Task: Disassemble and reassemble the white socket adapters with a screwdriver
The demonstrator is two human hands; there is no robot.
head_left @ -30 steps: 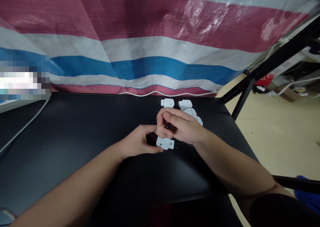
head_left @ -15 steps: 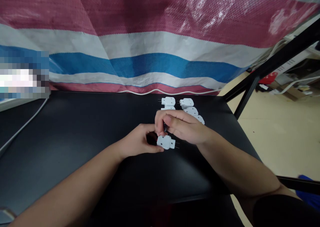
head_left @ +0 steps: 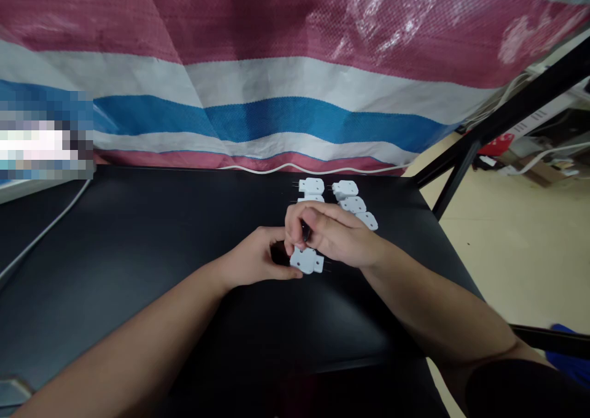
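A small white plastic housing (head_left: 304, 262) with screw holes and two thin wire pins pointing right lies between my hands. My left hand (head_left: 258, 255) grips it from the left, its thumb along the near edge; its fingertips are hidden behind my right hand. Just above the housing, my right hand (head_left: 329, 230) is closed with curled fingers. A bit of something dark shows between those fingers, too covered to name. Beyond my hands lie several similar white housings in two groups: one near the left housing (head_left: 314, 185), the other near the right housing (head_left: 354, 205).
The black tabletop (head_left: 138, 240) meets a striped plastic sheet (head_left: 276, 80) at the back. A white cable (head_left: 267, 171) runs along that edge. A second cable (head_left: 50, 227) crosses at the left, near a blurred-out device. A black metal frame (head_left: 488, 129) stands at the right.
My right hand has shifted very slightly over the housing and covers a little more of its upper edge. My left hand keeps its grip; the view has moved slightly.
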